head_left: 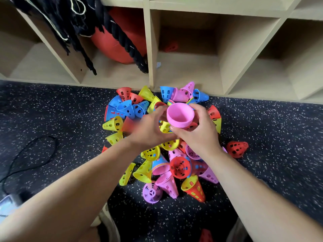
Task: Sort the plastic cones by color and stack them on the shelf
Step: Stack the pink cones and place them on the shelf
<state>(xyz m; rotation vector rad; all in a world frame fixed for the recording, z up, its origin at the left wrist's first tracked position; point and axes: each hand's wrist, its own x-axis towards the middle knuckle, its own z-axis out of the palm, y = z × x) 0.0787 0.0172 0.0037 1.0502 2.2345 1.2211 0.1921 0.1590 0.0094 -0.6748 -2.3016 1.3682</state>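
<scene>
Grip | right hand (199,131) curled round pink cone stack (180,116) | left hand (148,128) holds its side

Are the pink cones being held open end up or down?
Open end up: the view looks straight into the hollow pink cones, which the right hand grips from the side.

1. The cone stack (180,116) was recorded as solid pink.
2. The cone pile (151,152) was recorded as red, yellow, blue and pink, with perforated patterning.
3. The floor (70,110) was recorded as black, speckled white.
4. The shelf (148,41) was recorded as beige, the ball (107,46) as red, the rope (130,48) as black.
</scene>
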